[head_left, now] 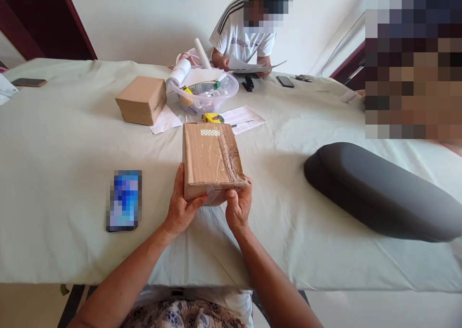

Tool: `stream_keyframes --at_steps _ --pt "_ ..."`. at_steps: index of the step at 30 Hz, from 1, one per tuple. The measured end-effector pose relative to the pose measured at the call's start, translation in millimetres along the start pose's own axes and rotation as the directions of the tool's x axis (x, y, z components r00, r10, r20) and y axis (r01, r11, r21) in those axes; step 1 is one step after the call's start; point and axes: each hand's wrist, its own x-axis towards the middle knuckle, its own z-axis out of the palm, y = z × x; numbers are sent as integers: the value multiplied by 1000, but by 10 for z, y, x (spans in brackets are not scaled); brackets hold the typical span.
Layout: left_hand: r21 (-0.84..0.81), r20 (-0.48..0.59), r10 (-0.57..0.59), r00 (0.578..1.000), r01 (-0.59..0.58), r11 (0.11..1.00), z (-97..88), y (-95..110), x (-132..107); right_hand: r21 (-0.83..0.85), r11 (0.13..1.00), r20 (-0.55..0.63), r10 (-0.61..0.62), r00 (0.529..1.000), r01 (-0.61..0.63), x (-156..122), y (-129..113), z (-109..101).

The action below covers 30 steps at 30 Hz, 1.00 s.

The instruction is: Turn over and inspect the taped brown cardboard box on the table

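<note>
A brown cardboard box (pixel 205 159) with clear tape and a crumpled right side is between my two hands, in front of me over the table. My left hand (pixel 182 205) grips its near left corner, thumb along the front face. At the near right corner my right hand (pixel 238 205) is closed on the box, thumb against the front. The fingers under and behind the box are hidden. Just past its far edge lies a yellow tape measure (pixel 212 118), beside a printed sheet (pixel 249 116) with a pen on it.
A second cardboard box (pixel 140 99) stands farther left, beside a translucent basin (pixel 231 90) of bottles and rolls. A phone (pixel 124 200) lies at left, a long dark padded seat (pixel 382 193) at right. Across the table a person (pixel 234 34) holds papers; another is at far right.
</note>
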Motion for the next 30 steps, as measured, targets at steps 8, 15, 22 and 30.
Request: stream_keyframes --at_steps 8,15,22,30 --pt "56 1 8 1000 -8 998 -177 55 95 -367 926 -32 82 996 -88 301 306 -317" --pt "80 4 19 1000 -19 997 -140 86 72 -706 704 108 223 969 -83 378 649 -488" --pt "132 -16 18 1000 -16 991 -171 83 89 -781 595 20 327 945 -189 441 707 -593" --pt "146 -72 16 997 -5 989 -108 41 19 -622 750 -135 178 975 -223 490 520 -514"
